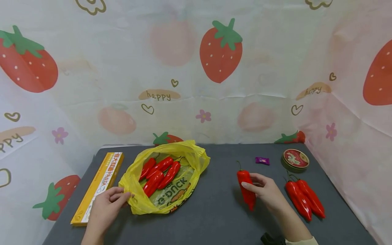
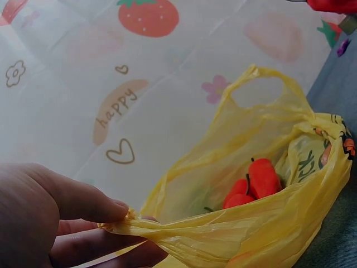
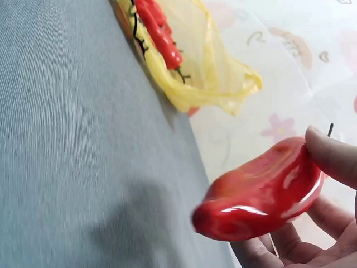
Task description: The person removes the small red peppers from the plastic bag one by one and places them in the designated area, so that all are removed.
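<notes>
A yellow plastic bag (image 1: 200, 163) lies with its mouth spread wide, and several red chili peppers (image 1: 161, 165) rest inside it. My left hand (image 1: 105, 207) pinches the bag's near left rim; the left wrist view shows the gathered plastic between thumb and fingers. To the right of the bag, my right hand (image 1: 267, 191) holds one red chili pepper (image 1: 245, 185) above the table, its dark stem pointing up. In the right wrist view, thumb and fingers grip this glossy pepper (image 3: 256, 192) near its stem end. Two more red peppers (image 1: 301, 199) lie right of that hand.
A yellow pasta box (image 1: 99, 187) lies left of the bag, close to my left hand. Toward the back right are a small purple packet (image 1: 262, 161) and a round tin (image 1: 295, 159). A strawberry-print cloth (image 1: 190, 68) hangs behind the dark table (image 1: 211, 217).
</notes>
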The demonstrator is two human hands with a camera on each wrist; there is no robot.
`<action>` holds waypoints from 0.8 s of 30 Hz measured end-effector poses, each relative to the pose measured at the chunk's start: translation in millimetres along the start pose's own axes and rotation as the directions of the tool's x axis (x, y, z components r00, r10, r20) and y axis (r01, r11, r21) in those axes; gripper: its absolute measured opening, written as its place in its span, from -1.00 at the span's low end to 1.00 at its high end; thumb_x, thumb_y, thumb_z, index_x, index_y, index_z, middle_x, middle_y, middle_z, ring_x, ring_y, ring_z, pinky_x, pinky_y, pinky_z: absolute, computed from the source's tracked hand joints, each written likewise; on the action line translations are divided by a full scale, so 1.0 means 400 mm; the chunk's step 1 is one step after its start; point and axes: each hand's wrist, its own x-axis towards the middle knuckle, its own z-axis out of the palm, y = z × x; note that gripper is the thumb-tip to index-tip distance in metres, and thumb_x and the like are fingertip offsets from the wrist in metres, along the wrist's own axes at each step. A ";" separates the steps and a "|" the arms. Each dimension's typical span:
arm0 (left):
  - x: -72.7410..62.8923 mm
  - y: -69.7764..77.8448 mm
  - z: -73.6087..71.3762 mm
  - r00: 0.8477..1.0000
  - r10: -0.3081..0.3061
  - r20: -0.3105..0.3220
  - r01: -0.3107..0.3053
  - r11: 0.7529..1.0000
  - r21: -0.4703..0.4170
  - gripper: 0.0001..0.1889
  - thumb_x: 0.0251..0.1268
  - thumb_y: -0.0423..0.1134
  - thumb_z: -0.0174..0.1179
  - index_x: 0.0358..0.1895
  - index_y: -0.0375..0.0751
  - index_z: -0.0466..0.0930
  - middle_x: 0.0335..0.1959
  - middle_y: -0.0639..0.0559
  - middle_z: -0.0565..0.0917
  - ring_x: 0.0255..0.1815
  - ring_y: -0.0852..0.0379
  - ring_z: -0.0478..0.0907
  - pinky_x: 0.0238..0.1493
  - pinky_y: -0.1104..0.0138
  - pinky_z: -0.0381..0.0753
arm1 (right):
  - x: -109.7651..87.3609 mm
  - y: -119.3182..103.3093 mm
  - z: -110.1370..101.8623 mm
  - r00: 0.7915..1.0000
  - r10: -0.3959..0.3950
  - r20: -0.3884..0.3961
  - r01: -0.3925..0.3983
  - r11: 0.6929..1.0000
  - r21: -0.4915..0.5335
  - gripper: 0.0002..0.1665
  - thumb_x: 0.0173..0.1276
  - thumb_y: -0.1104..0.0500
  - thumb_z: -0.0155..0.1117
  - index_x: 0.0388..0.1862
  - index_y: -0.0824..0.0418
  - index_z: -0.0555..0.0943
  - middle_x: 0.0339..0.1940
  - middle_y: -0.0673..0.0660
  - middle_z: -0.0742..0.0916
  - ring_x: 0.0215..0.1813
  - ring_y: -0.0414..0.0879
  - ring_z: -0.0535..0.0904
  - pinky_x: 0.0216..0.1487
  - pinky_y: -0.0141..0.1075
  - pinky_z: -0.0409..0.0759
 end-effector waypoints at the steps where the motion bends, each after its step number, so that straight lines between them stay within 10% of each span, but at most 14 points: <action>1: 0.000 0.000 0.001 1.000 -0.001 0.000 0.001 1.000 0.001 -0.61 0.39 -0.14 0.30 0.07 -0.41 0.61 -0.26 -0.05 0.82 -0.34 0.16 0.72 -0.28 0.39 0.71 | -0.002 0.002 -0.009 1.000 0.012 -0.009 -0.012 1.000 -0.009 -0.26 0.35 -0.06 0.42 0.40 0.25 0.47 0.20 0.25 0.65 0.03 0.01 0.58 -0.10 -0.21 0.66; 24: 0.002 -0.007 -0.004 0.999 -0.033 0.005 0.033 0.999 -0.026 -0.54 0.39 -0.09 0.30 0.12 -0.42 0.57 -0.25 -0.02 0.83 -0.32 0.18 0.72 -0.25 0.39 0.71 | -0.065 0.073 -0.196 0.986 0.064 -0.152 -0.102 0.961 -0.257 0.04 0.36 -0.31 0.30 0.49 0.41 0.29 0.34 0.44 0.52 0.10 0.04 0.60 -0.06 -0.19 0.74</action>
